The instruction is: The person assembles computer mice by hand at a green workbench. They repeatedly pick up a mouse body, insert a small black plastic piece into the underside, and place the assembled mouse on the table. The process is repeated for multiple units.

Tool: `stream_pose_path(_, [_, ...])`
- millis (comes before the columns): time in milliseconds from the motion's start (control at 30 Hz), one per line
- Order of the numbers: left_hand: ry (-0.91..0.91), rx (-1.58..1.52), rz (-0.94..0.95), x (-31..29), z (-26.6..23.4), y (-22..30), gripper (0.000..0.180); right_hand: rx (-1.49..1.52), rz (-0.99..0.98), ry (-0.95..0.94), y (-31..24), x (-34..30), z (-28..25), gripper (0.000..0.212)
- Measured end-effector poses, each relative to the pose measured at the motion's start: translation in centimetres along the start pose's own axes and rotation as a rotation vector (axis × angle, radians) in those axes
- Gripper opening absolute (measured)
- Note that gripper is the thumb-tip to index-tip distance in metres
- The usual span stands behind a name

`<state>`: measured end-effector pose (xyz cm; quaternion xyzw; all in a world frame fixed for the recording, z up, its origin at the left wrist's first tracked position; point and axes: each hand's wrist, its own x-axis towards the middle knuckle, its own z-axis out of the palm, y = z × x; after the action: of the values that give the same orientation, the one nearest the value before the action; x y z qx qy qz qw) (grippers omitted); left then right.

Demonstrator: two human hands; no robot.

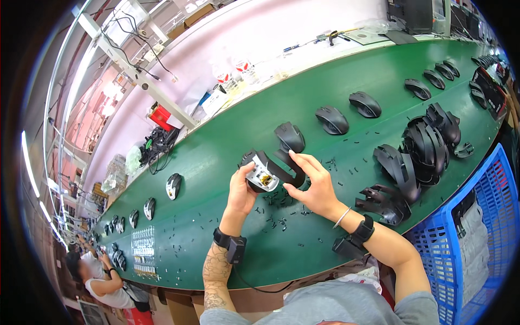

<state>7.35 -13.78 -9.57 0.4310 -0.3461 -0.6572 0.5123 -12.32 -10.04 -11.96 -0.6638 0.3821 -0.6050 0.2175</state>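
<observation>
My left hand (240,189) grips a computer mouse body (262,172) without its top cover, so the pale inner frame and a yellowish part show. In my right hand (318,184) is a curved black mouse cover (288,169), pinched between thumb and fingers close beside the body. Whether cover and body touch I cannot tell. Just beyond my hands lies a black mouse (289,136) with its cover on. Many small black plastic pieces (279,223) are scattered on the green bench below my hands.
A pile of black mouse covers (425,149) lies to the right, above a blue plastic basket (466,238). Black mice (331,119) line the green bench (227,130) toward the far right. Uncovered mice (173,186) and a clear tray (143,250) lie left, near another person (108,281).
</observation>
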Motion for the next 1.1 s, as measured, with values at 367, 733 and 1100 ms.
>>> stream_pose_path(367, [-0.148, 0.045, 0.095, -2.4, 2.4, -2.1, 0.053, -0.010, 0.043, -0.001, -0.4, -0.9, 1.2, 0.055])
stream_pose_path(733, [-0.087, 0.255, 0.151, -3.3, 3.1, -3.9, 0.048, -0.068, 0.065, -0.043, -0.3, -0.7, 0.8, 0.053])
stream_pose_path(1100, [0.036, 0.033, 0.313, -2.5, 2.7, -2.9, 0.040, 0.147, 0.222, -0.076, 0.2, -1.4, 1.9, 0.049])
